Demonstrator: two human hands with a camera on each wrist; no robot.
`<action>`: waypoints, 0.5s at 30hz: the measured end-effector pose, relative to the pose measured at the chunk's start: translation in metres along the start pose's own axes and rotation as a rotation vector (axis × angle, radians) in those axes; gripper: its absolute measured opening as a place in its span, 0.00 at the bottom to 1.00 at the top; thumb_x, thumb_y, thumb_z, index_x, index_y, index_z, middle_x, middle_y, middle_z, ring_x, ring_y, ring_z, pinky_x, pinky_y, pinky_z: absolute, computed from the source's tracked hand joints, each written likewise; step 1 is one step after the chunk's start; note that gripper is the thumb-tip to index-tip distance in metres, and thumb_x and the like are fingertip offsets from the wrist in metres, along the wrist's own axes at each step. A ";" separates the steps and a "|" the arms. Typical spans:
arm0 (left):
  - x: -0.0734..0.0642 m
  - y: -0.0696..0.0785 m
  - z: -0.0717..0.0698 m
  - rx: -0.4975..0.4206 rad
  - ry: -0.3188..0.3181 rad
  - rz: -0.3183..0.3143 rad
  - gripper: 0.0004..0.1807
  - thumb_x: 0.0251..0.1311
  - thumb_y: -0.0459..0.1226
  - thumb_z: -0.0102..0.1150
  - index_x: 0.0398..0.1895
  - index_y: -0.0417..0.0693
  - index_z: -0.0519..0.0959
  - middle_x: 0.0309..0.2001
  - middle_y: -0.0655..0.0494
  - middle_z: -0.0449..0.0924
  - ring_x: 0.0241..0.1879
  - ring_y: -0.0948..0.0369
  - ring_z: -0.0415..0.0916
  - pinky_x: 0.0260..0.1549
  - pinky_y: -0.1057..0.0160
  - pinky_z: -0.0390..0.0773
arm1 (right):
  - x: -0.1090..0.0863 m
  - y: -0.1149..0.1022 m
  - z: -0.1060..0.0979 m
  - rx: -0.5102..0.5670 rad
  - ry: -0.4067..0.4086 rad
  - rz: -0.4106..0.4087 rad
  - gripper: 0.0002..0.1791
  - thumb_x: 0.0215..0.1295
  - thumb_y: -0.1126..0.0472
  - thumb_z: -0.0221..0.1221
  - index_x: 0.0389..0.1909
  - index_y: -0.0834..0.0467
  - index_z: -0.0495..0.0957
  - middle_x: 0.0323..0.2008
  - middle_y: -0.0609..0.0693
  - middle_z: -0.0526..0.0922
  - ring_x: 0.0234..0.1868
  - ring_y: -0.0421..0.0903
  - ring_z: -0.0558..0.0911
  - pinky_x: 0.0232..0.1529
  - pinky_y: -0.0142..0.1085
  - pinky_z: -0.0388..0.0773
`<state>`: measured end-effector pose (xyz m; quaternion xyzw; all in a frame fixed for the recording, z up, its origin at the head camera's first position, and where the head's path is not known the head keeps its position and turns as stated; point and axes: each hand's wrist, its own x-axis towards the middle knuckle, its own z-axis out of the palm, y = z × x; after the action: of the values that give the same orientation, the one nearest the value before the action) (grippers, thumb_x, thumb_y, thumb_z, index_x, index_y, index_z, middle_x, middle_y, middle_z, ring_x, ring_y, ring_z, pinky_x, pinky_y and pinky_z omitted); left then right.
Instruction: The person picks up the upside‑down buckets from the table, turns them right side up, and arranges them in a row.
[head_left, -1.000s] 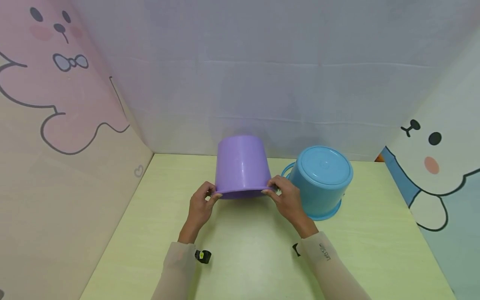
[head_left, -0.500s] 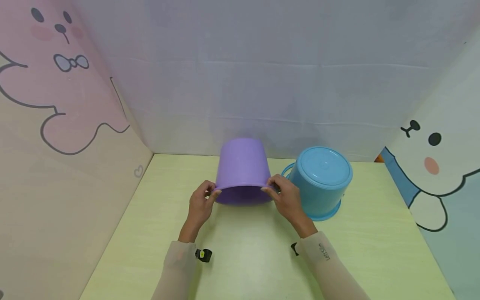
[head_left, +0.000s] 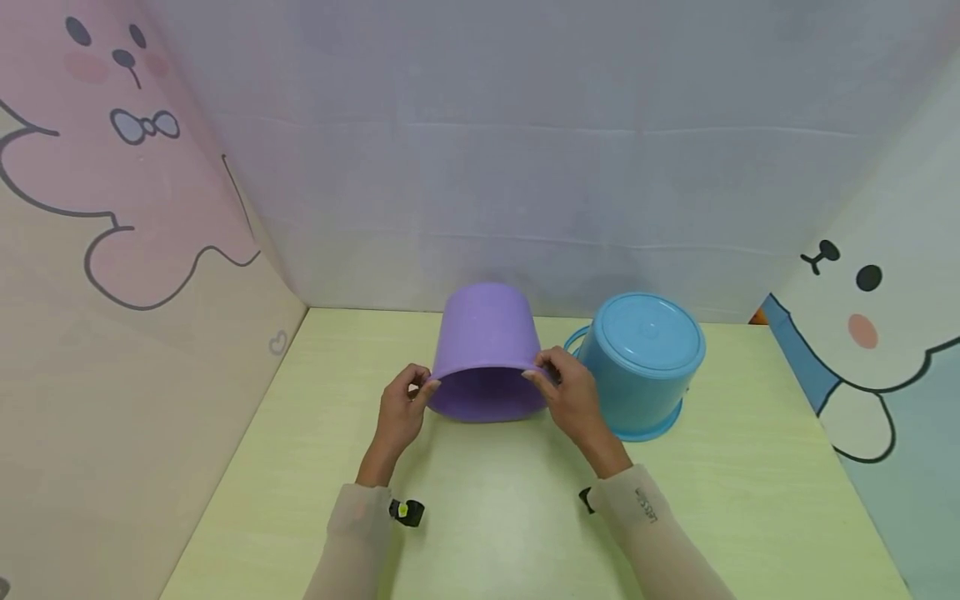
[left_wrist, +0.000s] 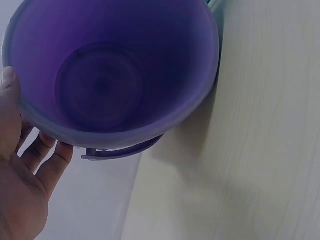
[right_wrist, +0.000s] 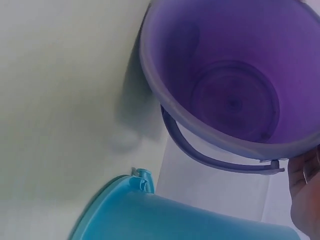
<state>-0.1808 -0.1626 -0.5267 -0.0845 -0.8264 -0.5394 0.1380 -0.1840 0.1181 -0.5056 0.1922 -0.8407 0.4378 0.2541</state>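
A purple bucket (head_left: 489, 325) lies tipped toward me at the middle back of the table, its mouth facing the front. My left hand (head_left: 401, 407) pinches the left side of its rim between thumb and fingers. At the right side of the rim, my right hand (head_left: 573, 396) grips in the same way. Both wrist views look into the bucket, and nothing lies inside it. Its purple handle (right_wrist: 210, 159) hangs behind the rim in the right wrist view. Just right of my right hand, a blue bucket (head_left: 637, 375) stands upside down with its base up.
The blue bucket's handle (head_left: 574, 337) sticks out to its left, between the two buckets. A pale wood-grain table (head_left: 480, 517) bears both. A whitish wall (head_left: 480, 167) closes off the back, and printed side walls (head_left: 165, 358) flank the table.
The purple bucket has tilted further, its base sinking and its mouth turning up toward me, so more of the inside shows. Both hands keep hold of the rim. The blue bucket has not moved.
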 end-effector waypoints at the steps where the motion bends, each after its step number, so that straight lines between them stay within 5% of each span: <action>1: -0.001 0.000 0.000 -0.015 0.000 -0.012 0.09 0.68 0.32 0.66 0.35 0.40 0.74 0.35 0.53 0.77 0.40 0.59 0.76 0.44 0.59 0.84 | -0.001 0.000 0.000 0.002 0.003 0.007 0.14 0.58 0.68 0.74 0.37 0.60 0.77 0.32 0.52 0.78 0.33 0.46 0.75 0.33 0.38 0.76; 10: -0.007 -0.004 -0.002 -0.095 0.002 -0.074 0.06 0.70 0.30 0.62 0.38 0.36 0.75 0.38 0.49 0.77 0.41 0.65 0.73 0.43 0.68 0.81 | -0.009 0.011 0.009 0.055 0.078 -0.026 0.10 0.62 0.72 0.71 0.38 0.63 0.79 0.33 0.55 0.80 0.35 0.50 0.78 0.38 0.46 0.78; 15: -0.009 -0.005 -0.001 -0.090 -0.004 -0.103 0.04 0.71 0.25 0.59 0.38 0.31 0.74 0.37 0.47 0.76 0.38 0.69 0.73 0.40 0.73 0.80 | -0.018 0.017 0.013 0.105 0.126 0.051 0.08 0.65 0.73 0.68 0.40 0.65 0.78 0.39 0.60 0.77 0.43 0.56 0.74 0.45 0.45 0.73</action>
<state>-0.1740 -0.1654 -0.5335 -0.0490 -0.8049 -0.5821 0.1046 -0.1822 0.1182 -0.5338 0.1555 -0.8036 0.4988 0.2849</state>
